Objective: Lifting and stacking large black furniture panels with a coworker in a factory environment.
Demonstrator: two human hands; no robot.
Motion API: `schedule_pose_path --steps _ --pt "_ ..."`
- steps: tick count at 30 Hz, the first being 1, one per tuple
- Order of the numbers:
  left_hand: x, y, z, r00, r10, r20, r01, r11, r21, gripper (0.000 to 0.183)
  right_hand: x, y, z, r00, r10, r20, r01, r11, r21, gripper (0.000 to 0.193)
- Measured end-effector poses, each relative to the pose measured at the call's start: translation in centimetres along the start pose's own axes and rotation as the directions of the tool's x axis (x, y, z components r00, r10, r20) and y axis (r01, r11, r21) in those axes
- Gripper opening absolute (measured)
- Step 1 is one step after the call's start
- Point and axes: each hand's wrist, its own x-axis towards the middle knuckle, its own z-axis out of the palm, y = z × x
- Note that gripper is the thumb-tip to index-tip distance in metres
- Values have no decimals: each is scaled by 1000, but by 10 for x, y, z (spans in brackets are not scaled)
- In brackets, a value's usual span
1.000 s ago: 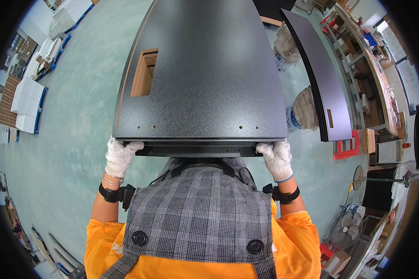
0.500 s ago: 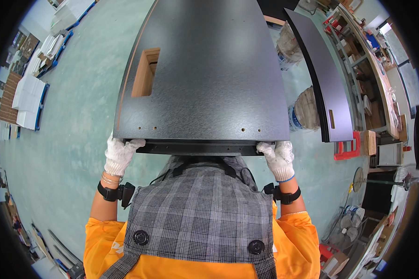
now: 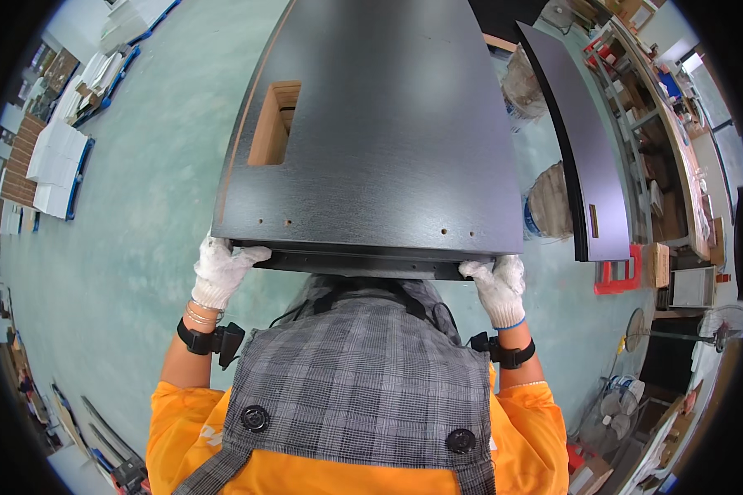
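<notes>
At the near end of the large dark panel, the left hand and right hand are clamped on its two corners, thumbs over the black strip below the edge; whether they grip a board underneath too, I cannot tell. The panel lies directly ahead, long axis running away from the person, neither hand clearly nearer, its rectangular cutout toward the left.
</notes>
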Motion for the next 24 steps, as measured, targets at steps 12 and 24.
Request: schedule_pose_path --steps 12,24 --pt "3 -20 -1 999 27 28 -27 1000 -14 61 -2 4 4 998 62 -18 -64 991 -114 55" --pt "-3 11 -10 995 -64 79 58 996 71 69 -1 16 13 998 37 -60 -36 999 10 57"
